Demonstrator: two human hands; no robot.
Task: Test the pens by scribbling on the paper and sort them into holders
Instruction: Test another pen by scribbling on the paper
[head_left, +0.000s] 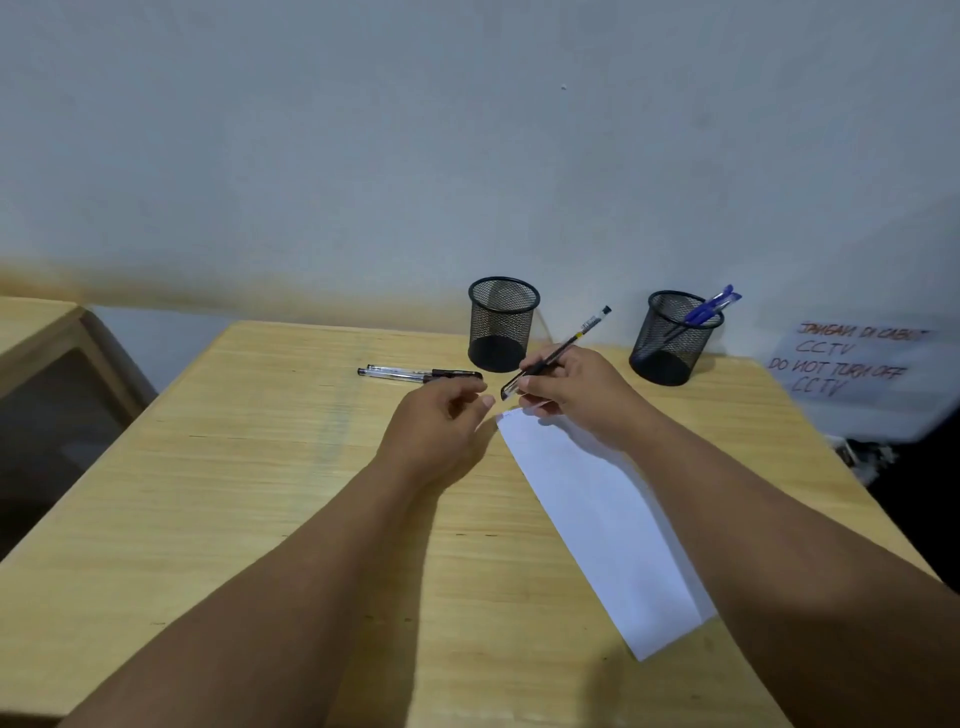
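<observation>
On desk: two holders (503, 323), two loose pens (415, 373); right hand (576, 389) grips black pen (558, 352), left hand (441, 415) loosely curled, empty.

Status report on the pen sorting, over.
Right hand gripping black pen above paper. Left hand empty. Two pens untested; left holder empty, right holder has blue ones. Nothing obstructing.

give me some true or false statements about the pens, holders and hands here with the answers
1. The right hand holds a black pen. True.
2. The left holder has blue pens in it. False: it looks empty; the blue pens stand in the right holder.
3. Two pens lie on the table near the left hand. True.
4. The paper is covered in scribbles. False: its visible part is blank.
</observation>
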